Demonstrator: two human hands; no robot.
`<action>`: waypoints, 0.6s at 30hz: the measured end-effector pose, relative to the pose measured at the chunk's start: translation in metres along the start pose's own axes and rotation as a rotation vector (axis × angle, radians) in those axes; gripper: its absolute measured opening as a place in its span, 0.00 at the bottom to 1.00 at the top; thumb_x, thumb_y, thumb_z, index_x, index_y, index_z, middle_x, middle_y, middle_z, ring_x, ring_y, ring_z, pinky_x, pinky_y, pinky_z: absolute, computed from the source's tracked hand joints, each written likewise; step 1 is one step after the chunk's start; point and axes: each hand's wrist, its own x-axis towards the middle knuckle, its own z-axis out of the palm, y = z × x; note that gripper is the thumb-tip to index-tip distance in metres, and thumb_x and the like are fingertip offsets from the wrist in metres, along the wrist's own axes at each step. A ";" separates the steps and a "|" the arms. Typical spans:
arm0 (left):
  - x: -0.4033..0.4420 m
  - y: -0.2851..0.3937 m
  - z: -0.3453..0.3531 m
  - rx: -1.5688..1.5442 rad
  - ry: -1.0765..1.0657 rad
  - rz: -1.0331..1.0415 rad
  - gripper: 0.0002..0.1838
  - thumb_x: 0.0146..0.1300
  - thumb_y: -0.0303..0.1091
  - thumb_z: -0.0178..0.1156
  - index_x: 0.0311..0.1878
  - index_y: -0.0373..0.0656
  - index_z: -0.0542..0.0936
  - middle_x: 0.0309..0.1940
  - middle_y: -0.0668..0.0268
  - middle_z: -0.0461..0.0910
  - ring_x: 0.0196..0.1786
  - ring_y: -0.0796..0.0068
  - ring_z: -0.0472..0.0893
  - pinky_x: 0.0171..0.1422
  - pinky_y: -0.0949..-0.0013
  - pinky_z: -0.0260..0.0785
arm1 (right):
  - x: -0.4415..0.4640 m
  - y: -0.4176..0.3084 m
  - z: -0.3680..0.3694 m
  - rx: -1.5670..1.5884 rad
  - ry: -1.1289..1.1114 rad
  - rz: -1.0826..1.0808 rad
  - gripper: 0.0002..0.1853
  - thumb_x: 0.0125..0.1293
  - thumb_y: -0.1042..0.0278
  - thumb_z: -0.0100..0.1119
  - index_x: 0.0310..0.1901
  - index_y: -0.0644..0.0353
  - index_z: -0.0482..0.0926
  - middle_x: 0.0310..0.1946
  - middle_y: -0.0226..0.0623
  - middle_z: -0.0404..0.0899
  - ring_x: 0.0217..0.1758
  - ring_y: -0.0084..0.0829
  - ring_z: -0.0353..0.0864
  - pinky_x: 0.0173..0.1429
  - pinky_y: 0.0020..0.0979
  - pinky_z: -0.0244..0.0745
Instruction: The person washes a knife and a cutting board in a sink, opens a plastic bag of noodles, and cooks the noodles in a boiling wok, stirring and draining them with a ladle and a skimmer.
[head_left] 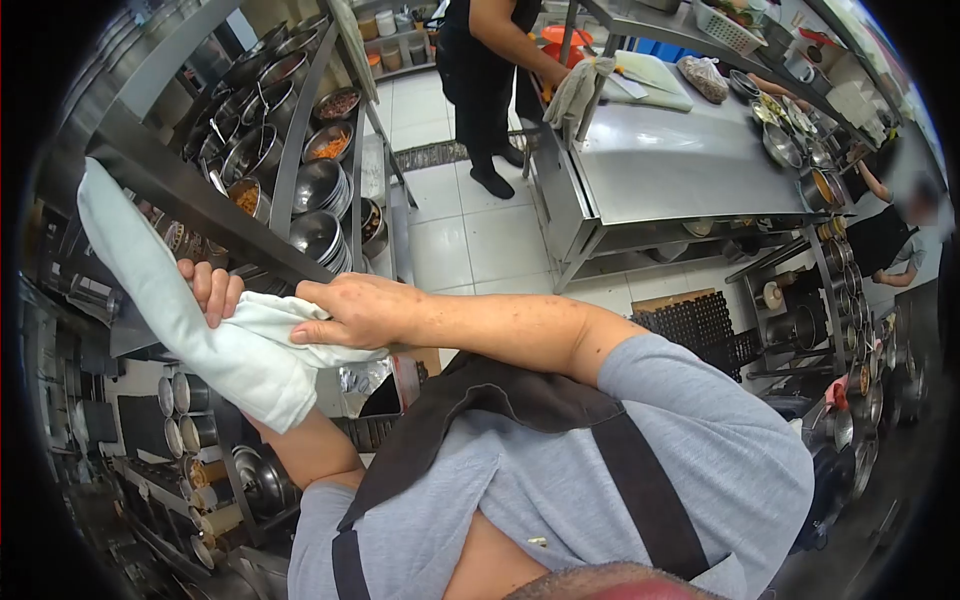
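Here's the cloth (195, 320), held up in mid-air by both hands and nothing else! The right hand (365, 310) clamps down, thumb pressed over the gathered part, fingers mostly hidden. The left hand (215, 290) curls its fingers over the fabric, snug by the look of it, though the palm is out of sight. Trouble could start right here: a slackening left grip, a hard pull from the right, and the folded length may slip away and land on the floor (440, 220).

Now, how it lies: the gathered part runs between the hands, touching both. The long roll slants past the left hand, its lower end drooping over the left forearm (315, 455), its upper end poking out beyond the fingertips, free of any hold.

That loose end is the one to watch! It crosses in front of the shelf (240, 222); whether they touch, I can't tell. A wide swing could snag the near edge or dab into uncovered bowls (318, 185). Farther out, a person (485, 90) stands at the left edge of the tabletop (660, 160), well apart; a bump looks unlikely unless somebody steps in.
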 end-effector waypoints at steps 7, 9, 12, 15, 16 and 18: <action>0.033 -0.036 0.023 -0.104 -0.034 0.075 0.14 0.71 0.38 0.43 0.46 0.34 0.68 0.22 0.68 0.67 0.22 0.76 0.69 0.30 0.72 0.61 | -0.023 -0.023 -0.026 -0.241 0.161 0.016 0.20 0.67 0.49 0.47 0.37 0.62 0.67 0.21 0.53 0.75 0.31 0.55 0.76 0.36 0.50 0.69; 0.041 -0.041 0.031 -0.107 -0.019 0.108 0.14 0.71 0.38 0.43 0.46 0.34 0.68 0.22 0.67 0.67 0.22 0.76 0.68 0.31 0.73 0.61 | -0.030 -0.032 -0.031 -0.253 0.184 0.050 0.20 0.67 0.49 0.47 0.37 0.63 0.67 0.22 0.53 0.76 0.32 0.55 0.77 0.38 0.50 0.70; 0.034 -0.042 0.035 -0.109 0.030 0.108 0.15 0.71 0.38 0.43 0.48 0.33 0.67 0.22 0.67 0.66 0.22 0.76 0.68 0.32 0.73 0.61 | -0.039 -0.040 -0.020 -0.208 0.219 0.111 0.19 0.67 0.51 0.47 0.37 0.63 0.68 0.24 0.55 0.77 0.34 0.55 0.77 0.39 0.49 0.71; 0.027 -0.019 0.029 -0.094 -0.030 0.012 0.16 0.71 0.37 0.43 0.50 0.32 0.67 0.22 0.68 0.65 0.22 0.76 0.67 0.32 0.73 0.60 | -0.037 -0.041 0.004 -0.163 0.297 0.065 0.19 0.66 0.52 0.49 0.36 0.64 0.69 0.22 0.55 0.76 0.32 0.56 0.77 0.38 0.49 0.71; 0.025 -0.012 0.027 -0.091 -0.095 -0.063 0.16 0.71 0.38 0.42 0.50 0.32 0.67 0.22 0.68 0.64 0.22 0.76 0.66 0.33 0.73 0.59 | -0.036 -0.042 0.008 -0.161 0.292 0.055 0.19 0.66 0.52 0.49 0.36 0.64 0.69 0.22 0.55 0.76 0.32 0.56 0.77 0.38 0.49 0.71; 0.017 -0.004 0.023 -0.090 -0.068 -0.068 0.17 0.71 0.39 0.43 0.51 0.33 0.68 0.22 0.69 0.63 0.22 0.77 0.66 0.33 0.73 0.58 | -0.034 -0.045 0.014 -0.182 0.284 0.004 0.19 0.67 0.52 0.48 0.34 0.64 0.66 0.21 0.55 0.75 0.30 0.56 0.76 0.34 0.50 0.69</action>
